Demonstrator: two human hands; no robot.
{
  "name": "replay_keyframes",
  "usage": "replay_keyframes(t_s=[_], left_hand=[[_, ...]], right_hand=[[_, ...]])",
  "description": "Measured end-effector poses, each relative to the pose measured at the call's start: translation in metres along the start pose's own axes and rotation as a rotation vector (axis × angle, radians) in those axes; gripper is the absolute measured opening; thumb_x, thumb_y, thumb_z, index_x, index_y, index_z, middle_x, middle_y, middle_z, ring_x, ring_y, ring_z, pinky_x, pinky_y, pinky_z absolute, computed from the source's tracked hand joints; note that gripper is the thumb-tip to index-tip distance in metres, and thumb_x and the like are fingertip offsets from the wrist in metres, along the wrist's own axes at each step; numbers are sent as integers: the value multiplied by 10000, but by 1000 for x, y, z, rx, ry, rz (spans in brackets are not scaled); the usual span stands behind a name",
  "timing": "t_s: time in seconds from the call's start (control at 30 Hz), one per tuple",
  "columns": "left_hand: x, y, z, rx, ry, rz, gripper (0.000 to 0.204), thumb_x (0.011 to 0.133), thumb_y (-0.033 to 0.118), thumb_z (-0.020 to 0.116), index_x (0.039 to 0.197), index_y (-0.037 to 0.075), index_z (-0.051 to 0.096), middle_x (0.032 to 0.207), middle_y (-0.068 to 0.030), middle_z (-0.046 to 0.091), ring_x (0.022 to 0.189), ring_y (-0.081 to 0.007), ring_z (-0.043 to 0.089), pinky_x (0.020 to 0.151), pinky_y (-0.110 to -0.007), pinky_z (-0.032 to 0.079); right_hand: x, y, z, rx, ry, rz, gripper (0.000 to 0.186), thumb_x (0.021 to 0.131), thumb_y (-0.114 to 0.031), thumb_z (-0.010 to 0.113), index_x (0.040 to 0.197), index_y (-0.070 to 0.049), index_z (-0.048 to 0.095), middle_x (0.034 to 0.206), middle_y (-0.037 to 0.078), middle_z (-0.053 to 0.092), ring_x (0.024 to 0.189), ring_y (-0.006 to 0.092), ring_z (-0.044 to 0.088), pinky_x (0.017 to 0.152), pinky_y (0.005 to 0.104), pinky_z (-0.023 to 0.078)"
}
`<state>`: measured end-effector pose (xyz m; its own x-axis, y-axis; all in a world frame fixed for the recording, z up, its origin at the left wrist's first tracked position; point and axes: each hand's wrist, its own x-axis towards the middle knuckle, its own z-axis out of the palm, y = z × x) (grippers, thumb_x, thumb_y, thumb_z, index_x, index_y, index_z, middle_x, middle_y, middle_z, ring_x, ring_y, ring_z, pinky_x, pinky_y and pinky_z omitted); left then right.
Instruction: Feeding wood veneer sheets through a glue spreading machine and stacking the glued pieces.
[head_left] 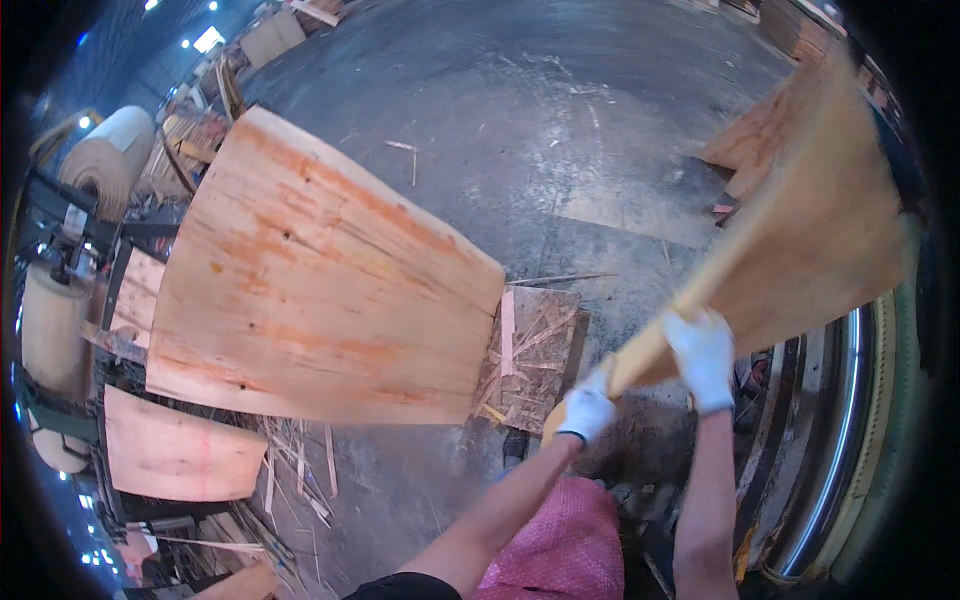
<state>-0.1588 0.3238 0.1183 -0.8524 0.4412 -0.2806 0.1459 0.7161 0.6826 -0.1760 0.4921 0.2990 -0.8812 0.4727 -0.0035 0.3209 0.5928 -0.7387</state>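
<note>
A large, thin wood veneer sheet (810, 230) slants up at the right, bent and partly smeared by motion. In a white glove, my left hand (587, 411) is closed round the lower near end of its edge. Farther up that same edge, my right hand (702, 360), gloved in white too, grips the veneer with the fingers partly hidden. Left of my hands lies another broad veneer sheet (320, 280), pale with orange-brown streaks and small dark knots. Its right edge reaches over a board strewn with wood splinters (535, 350).
Machinery with a long metal roller (830, 460) runs along the right. At the left are big pale rolls (110, 160) and a smaller veneer piece (185, 450). Wood strips (310, 470) litter the concrete floor (470, 130). Brown sheets (750, 140) lie beyond the raised veneer.
</note>
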Motion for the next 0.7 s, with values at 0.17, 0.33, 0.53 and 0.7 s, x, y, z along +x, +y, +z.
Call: replay_keyframes(t_s=[0.17, 0.33, 0.53, 0.7], left_hand=[[18, -173, -212, 135, 145, -196, 326, 817, 267, 654, 1038, 28, 666, 913, -222, 694, 867, -360, 684, 717, -467, 545], [-59, -195, -513, 219, 361, -122, 309, 831, 153, 666, 1107, 15, 669, 1059, -151, 702, 938, -253, 673, 828, -372, 530], [-80, -213, -546, 1312, 671, -205, 613, 760, 215, 671, 1344, 97, 526, 1462, -149, 439, 1347, -367, 398, 1102, -491, 317], [-72, -275, -532, 1365, 331, -449, 753, 726, 238, 689, 1425, 141, 428, 1568, -95, 267, 1435, -355, 235, 1140, -565, 194]], right_hand=[[29, -104, 117, 1267, -638, 202, 462, 892, -160, 657, 1303, 6, 528, 1219, 107, 633, 1094, 168, 620, 935, 296, 496], [-23, -34, 73, 403, -255, -27, 529, 891, -168, 661, 1343, 22, 461, 1202, 117, 632, 1111, 172, 614, 945, 287, 494], [-162, 118, -34, 456, 169, 478, 405, 876, -173, 649, 1232, 11, 589, 1101, 78, 640, 886, 126, 612, 782, 249, 492], [-276, 282, -148, 216, 783, 656, 320, 975, -258, 545, 1148, -6, 640, 1010, 46, 612, 922, 102, 556, 788, 270, 470]])
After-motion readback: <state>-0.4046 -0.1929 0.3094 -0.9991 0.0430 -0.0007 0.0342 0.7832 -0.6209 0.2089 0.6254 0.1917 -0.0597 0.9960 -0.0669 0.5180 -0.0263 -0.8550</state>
